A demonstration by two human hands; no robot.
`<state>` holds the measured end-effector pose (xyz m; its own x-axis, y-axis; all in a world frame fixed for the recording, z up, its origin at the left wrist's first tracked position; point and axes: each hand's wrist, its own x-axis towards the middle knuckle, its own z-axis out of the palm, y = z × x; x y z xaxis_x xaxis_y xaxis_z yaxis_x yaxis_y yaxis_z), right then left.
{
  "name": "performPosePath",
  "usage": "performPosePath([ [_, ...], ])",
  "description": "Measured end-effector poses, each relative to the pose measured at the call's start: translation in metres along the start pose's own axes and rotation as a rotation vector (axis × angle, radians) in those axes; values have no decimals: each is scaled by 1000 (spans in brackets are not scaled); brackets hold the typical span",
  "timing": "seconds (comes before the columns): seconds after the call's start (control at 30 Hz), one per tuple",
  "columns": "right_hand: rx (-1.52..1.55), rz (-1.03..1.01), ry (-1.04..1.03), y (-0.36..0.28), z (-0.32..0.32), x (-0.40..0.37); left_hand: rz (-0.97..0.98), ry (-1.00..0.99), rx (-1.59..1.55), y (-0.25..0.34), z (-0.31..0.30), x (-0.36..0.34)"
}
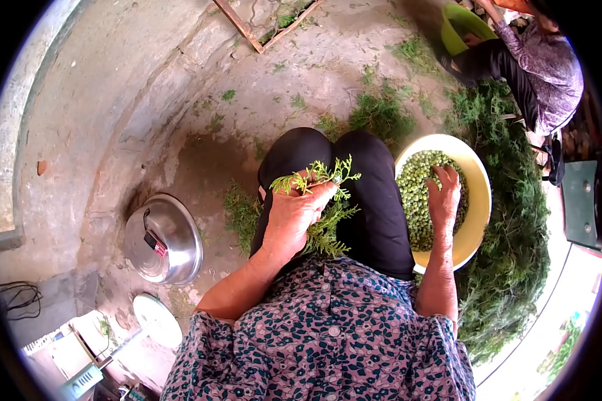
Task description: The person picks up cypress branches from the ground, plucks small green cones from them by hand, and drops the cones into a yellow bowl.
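Over my lap, my left hand (pixel 293 217) is closed around a green conifer sprig (pixel 343 172) with flat, scaly leaves. More leafy green twigs (pixel 328 230) lie across my dark trousers just below that hand. To the right, my right hand (pixel 445 198) is over a pale yellow basin (pixel 478 200), its fingers bent and apart with nothing visible in them. Small round green cones (pixel 416 200) fill the bottom of the basin. Whether the fingertips touch the cones is hard to tell.
A large pile of conifer branches (pixel 508 267) lies right of the basin. An upturned metal basin (pixel 164 240) with a dark object on it stands at left. At upper right, another person (pixel 542 67) sits by a lime-green tub (pixel 458 30). Loose greenery (pixel 381 113) litters the floor ahead.
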<state>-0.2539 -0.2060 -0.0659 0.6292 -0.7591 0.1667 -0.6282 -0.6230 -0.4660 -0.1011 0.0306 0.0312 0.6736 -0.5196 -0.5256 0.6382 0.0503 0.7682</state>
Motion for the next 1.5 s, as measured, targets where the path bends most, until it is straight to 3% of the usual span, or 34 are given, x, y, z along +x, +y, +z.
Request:
performPosePath([
  [0.1,120,-47,35,-28,-11,2,13,-14,22,-3,-1,3],
  [0.23,666,-98,-129,-112,-35,-13,60,-23,40,-6,2,3],
  [0.37,1024,44,-385,-154,-35,-31,94,8,95,-8,3,3],
  [0.43,880,-100,-328,-156,-24,-35,131,11,139,-8,2,2],
  [0.57,975,-34,-319,-164,-18,-35,244,-12,204,-14,-2,4],
  [0.63,1019,17,-348,-164,-16,-35,500,-23,560,-16,-4,4],
  [0.67,976,-50,-322,-161,-13,-35,584,-10,650,-14,-2,3],
  [0.7,933,-117,-295,-159,-11,-35,583,-10,650,-15,-3,4],
  [0.87,869,-21,-353,-164,-21,-34,646,-19,766,-13,-4,3],
  [0.93,820,-222,-252,-160,-18,-32,670,-11,778,-12,-1,2],
  [0.97,820,-221,-253,-161,-18,-33,696,-4,790,-11,0,2],
  [1.03,866,-113,-281,-161,-21,-34,635,-38,773,-10,-2,2],
  [1.1,1205,236,-529,-157,-21,-34,571,-72,757,-8,-2,1],
  [1.2,1406,357,-426,-148,-27,-32,404,-58,662,-4,-6,1],
  [1.23,1441,360,-348,-139,-29,-26,311,-18,491,0,-5,-1],
  [1.33,1324,378,-132,-103,-38,-11,157,56,41,9,-16,5],
  [1.47,1001,410,47,-39,-31,-5,90,-34,-162,15,-42,15],
  [1.5,747,355,33,-25,-31,-6,91,-42,-173,18,-44,15],
])
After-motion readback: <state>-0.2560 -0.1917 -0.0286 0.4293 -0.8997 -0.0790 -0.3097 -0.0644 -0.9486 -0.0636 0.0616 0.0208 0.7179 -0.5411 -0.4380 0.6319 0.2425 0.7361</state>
